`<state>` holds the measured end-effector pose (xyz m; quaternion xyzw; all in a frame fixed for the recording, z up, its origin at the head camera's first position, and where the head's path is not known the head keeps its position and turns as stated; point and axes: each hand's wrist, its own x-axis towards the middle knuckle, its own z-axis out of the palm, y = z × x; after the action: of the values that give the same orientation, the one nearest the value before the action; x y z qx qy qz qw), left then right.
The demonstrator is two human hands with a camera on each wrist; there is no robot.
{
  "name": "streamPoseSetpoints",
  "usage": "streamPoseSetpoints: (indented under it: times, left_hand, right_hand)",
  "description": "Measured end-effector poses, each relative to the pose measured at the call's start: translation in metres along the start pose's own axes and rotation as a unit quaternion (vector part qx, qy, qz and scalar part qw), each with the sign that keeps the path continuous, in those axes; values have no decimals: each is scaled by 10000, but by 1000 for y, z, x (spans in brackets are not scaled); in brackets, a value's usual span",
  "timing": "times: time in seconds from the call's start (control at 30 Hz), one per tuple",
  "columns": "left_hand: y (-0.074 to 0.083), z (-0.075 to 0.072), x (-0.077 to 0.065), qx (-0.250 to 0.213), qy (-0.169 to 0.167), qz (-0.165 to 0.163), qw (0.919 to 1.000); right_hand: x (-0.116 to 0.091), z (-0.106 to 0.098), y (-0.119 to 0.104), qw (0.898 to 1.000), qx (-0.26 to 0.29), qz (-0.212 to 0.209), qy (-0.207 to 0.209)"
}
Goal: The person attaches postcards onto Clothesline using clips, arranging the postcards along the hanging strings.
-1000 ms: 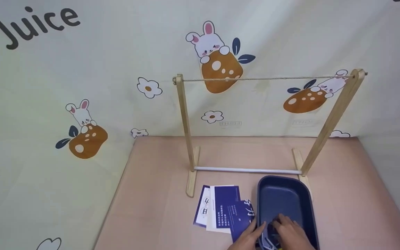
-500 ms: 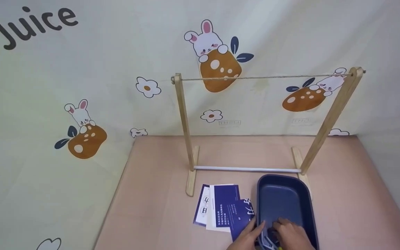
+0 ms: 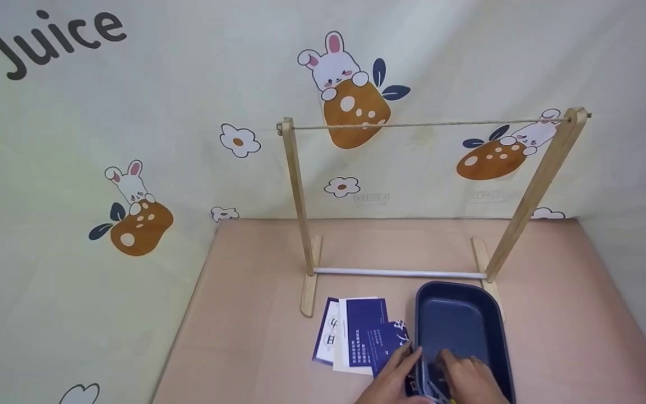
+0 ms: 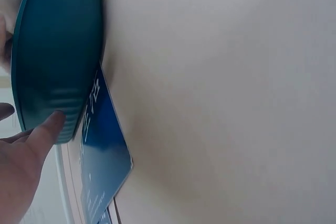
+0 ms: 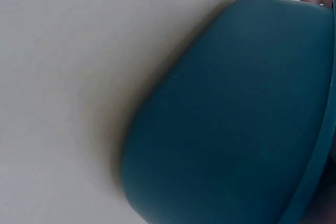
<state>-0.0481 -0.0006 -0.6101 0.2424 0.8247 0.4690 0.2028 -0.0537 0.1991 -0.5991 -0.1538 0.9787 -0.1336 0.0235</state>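
Note:
A dark blue oblong tray (image 3: 452, 320) stands at the front right of the table. My left hand (image 3: 387, 376) straddles its left rim, one finger on the outer wall and another fingertip above the edge in the left wrist view. My right hand (image 3: 469, 379) reaches down inside the tray, fingers bent; what they touch is hidden. Slim pale-blue pieces (image 3: 437, 391) and a yellow bit lie near it. A blue printed card (image 3: 383, 343) lies partly under my left hand, its edge against the tray. Beside it, another blue card (image 3: 365, 317) overlaps white printed sheets (image 3: 328, 343).
Behind the tray stands a wooden frame with two posts (image 3: 530, 202), a taut cord (image 3: 429, 124) across the top and a white crossbar (image 3: 401, 273) below. The pink tabletop (image 3: 244, 314) meets a patterned backdrop (image 3: 188, 112) at the back and sides.
My left hand's fingertips have drawn closer together and shifted left, showing more lettering beside the tray. My right hand stays in the tray, with its fingers slightly shifted.

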Motion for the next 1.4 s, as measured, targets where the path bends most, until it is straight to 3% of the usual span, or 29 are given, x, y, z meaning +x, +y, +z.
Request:
streamPoseSetpoints:
  times: [0.23, 0.4, 0.47, 0.57, 0.67, 0.7, 0.77, 0.93, 1.03, 1.13, 1.3, 1.4]
  left_hand:
    - [-13, -6, -1, 666, 765, 87, 9948]
    - [-20, -9, 1, 953, 1364, -567, 9844]
    - [-23, -10, 4, 1216, 1893, -725, 9717]
    - [-27, -12, 10, 1729, 2824, -922, 9391]
    - [-31, -15, 17, 1952, 3392, -1277, 9113]
    - [-32, -16, 19, 1971, 3447, -1395, 9071]
    - [-35, -18, 21, 1927, 3443, -1506, 9064]
    - [-39, -20, 25, 1981, 3054, -1651, 9167]
    - [-40, -23, 27, 2234, 2822, -1829, 9149]
    - [-40, -25, 28, 2492, 2751, -1957, 9077]
    - [-40, -28, 30, 2470, 3037, -2054, 8970]
    - [-38, -31, 29, 2182, 3205, -2056, 8986]
  right_hand:
    - [-1, -4, 5, 9960, 715, -412, 337]
    - [0, -5, 7, 9929, 977, -431, 520]
    - [0, -6, 7, 9926, 1053, -370, 477]
    - [0, -7, 6, 9918, 1114, -307, 540]
    - [-1, -11, 3, 9905, 1208, -226, 611]
    - [-1, -13, 2, 9901, 1260, -193, 594]
    - [-1, -17, 0, 9901, 1311, -76, 492]
    - [1, -26, -7, 9933, 1108, -5, 339]
    - [1, -29, -9, 9931, 943, -325, 618]
    - [1, -29, -10, 9866, 882, -755, 1150]
    - [1, -31, -14, 9739, 751, -1138, 1817]
    - [1, -34, -16, 9720, 798, -1061, 1939]
